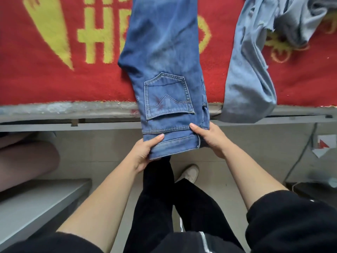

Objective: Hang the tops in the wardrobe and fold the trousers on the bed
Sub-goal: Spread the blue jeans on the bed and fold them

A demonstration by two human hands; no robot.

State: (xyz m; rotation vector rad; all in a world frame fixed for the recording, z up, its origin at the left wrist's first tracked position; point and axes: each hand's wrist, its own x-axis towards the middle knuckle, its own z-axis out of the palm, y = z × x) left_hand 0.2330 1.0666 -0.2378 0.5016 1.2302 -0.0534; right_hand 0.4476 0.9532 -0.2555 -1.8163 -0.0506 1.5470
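A pair of dark blue jeans [162, 52] lies lengthwise on the bed, folded leg on leg, back pocket up. Its waistband end hangs past the bed's front edge. My left hand [145, 152] grips the waistband at its left corner, thumb on top. At the right corner my right hand [211, 137] holds the same waistband, thumb on the denim. A second, light blue pair of jeans [249, 79] lies crumpled to the right and droops over the edge.
The bed is covered by a red blanket [45, 79] with yellow patterns. Its grey frame edge [73, 110] runs across the view. Below are the tiled floor, my black-trousered legs and a white shoe [189, 173]. A grey surface [36, 203] sits at lower left, cables at right.
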